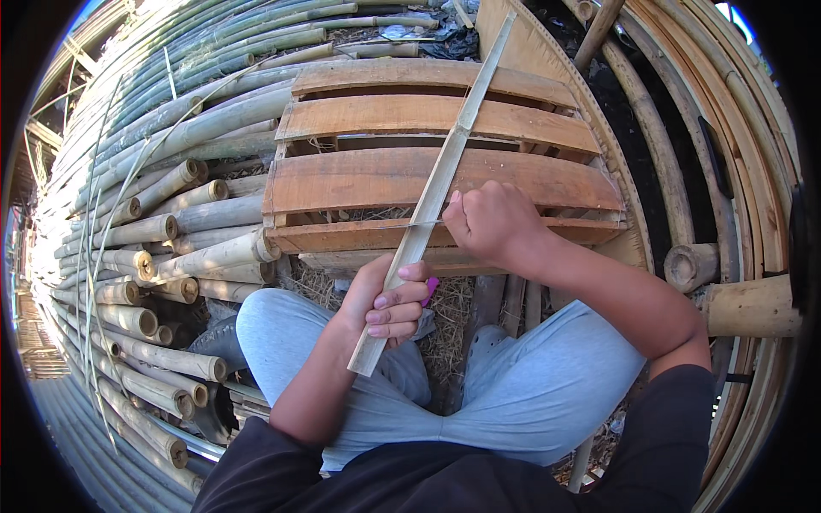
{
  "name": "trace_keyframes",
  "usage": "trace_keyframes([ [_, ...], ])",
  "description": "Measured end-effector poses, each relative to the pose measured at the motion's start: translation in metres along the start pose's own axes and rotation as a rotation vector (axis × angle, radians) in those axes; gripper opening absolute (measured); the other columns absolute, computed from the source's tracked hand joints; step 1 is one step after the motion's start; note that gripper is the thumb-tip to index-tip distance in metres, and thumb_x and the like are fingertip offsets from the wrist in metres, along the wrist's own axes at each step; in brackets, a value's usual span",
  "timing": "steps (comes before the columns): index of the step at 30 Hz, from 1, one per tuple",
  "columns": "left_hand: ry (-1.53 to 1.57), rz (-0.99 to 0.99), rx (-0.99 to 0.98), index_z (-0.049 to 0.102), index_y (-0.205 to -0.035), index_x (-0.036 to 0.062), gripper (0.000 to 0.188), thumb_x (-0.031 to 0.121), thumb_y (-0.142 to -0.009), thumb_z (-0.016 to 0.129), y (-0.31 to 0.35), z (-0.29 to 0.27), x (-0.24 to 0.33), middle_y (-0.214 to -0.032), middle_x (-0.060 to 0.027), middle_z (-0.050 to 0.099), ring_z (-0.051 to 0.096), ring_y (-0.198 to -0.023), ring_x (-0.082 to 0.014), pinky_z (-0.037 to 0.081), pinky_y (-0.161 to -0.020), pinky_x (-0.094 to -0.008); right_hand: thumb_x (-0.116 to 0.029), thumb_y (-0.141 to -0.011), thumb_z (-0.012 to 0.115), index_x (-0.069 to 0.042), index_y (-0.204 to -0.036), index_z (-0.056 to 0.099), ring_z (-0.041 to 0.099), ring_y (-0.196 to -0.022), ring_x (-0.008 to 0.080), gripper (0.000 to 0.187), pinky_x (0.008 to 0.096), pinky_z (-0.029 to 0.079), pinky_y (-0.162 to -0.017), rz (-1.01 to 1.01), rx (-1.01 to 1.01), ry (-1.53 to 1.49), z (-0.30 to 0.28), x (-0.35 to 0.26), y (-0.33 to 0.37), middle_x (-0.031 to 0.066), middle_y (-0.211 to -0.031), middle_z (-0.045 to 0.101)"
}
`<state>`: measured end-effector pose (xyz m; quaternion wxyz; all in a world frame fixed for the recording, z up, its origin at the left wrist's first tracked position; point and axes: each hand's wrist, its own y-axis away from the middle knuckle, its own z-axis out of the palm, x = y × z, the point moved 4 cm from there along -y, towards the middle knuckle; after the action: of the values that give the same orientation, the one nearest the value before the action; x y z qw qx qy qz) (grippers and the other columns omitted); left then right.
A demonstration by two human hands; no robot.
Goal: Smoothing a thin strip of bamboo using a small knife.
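The person sits with both knees apart in light grey trousers (pixel 513 385) and works on a long, thin bamboo strip (pixel 428 209); the strip runs from the lap, near the 6 o'clock side, up toward 12 o'clock, and it lies across a wooden pallet (pixel 359 179) that stands in front of the knees. The left hand (pixel 389 303) is closed around the lower part of the strip, with the fingers wrapped over its edge; something small and pink-purple (pixel 430 286) shows just beside these fingers, but I cannot tell what it is. The right hand (pixel 487 222) is clenched a little higher, at about 2 o'clock from the left hand, and it holds a thin blade (pixel 402 226) whose metal lies crosswise against the strip; the two hands are near each other but do not touch. As a judgement, the work on the strip is in its early or middle part; the blade sits near the lower end, and the long upper part beyond it looks whole and flat, so most of the length is probably not yet worked; whether the blade has entered the bamboo I cannot tell. At 9 o'clock lies a big stack of round bamboo poles (pixel 162 282); at 3 o'clock curved bamboo strips (pixel 735 171) are piled.
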<state>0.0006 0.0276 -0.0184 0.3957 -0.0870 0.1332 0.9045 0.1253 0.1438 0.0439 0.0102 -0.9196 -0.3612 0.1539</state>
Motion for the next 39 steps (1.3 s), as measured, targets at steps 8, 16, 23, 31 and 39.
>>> trace_keyframes([
  [8, -0.12, 0.037, 0.091, 0.044, -0.074, 0.0128, 0.039, 0.028, -0.104, 0.025, 0.002, 0.002, 0.001, -0.043, 0.001, 0.033, 0.03, -0.026, -0.0092, 0.026, -0.023, -0.0239, -0.046, -0.103, 0.04, 0.004, -0.057, 0.049, 0.045, -0.047, 0.0268, 0.069, 0.0426, 0.041, -0.053, 0.307, -0.393, -0.161, -0.049, 0.036, -0.008, 0.0136, -0.049, 0.044],
  [16, -0.079, 0.013, 0.024, 0.044, -0.078, 0.0108, 0.038, 0.03, -0.104, 0.024, 0.001, -0.001, 0.001, -0.043, -0.0009, 0.035, 0.034, -0.028, -0.0118, 0.031, -0.026, -0.0266, -0.052, -0.103, 0.039, 0.001, -0.058, 0.048, 0.041, -0.05, 0.019, 0.069, 0.0393, 0.039, -0.055, 0.28, -0.642, -0.15, -0.042, 0.068, 0.002, 0.0083, -0.052, 0.042],
  [23, -0.19, 0.057, 0.128, 0.044, -0.073, 0.0138, 0.039, 0.03, -0.104, 0.027, 0.0, 0.0, -0.001, -0.043, 0.0021, 0.033, 0.03, -0.026, -0.0082, 0.025, -0.023, -0.0228, -0.043, -0.104, 0.039, 0.003, -0.075, 0.056, 0.053, -0.063, 0.0244, 0.056, 0.0409, 0.045, -0.068, 0.383, -0.371, -0.244, -0.06, 0.064, 0.002, 0.0134, -0.067, 0.056],
  [31, -0.418, 0.183, 0.283, 0.041, -0.076, 0.0148, 0.037, 0.033, -0.105, 0.027, 0.006, 0.009, -0.007, -0.044, 0.0034, 0.031, 0.028, -0.028, -0.0075, 0.024, -0.023, -0.0222, -0.041, -0.105, 0.038, 0.001, -0.076, 0.056, 0.048, -0.063, 0.021, 0.054, 0.0364, 0.043, -0.069, 0.416, -0.267, -0.209, -0.059, 0.077, 0.001, 0.0094, -0.062, 0.051],
  [39, -0.995, 0.615, 0.517, 0.039, -0.078, 0.0139, 0.043, 0.045, -0.106, 0.028, 0.009, 0.021, -0.011, -0.047, 0.0057, 0.028, 0.026, -0.031, -0.0067, 0.022, -0.028, -0.0222, -0.044, -0.104, 0.038, 0.004, -0.085, 0.061, 0.054, -0.066, 0.0275, 0.057, 0.0394, 0.045, -0.071, 0.448, -0.016, -0.201, -0.073, 0.092, 0.001, 0.0147, -0.065, 0.055],
])
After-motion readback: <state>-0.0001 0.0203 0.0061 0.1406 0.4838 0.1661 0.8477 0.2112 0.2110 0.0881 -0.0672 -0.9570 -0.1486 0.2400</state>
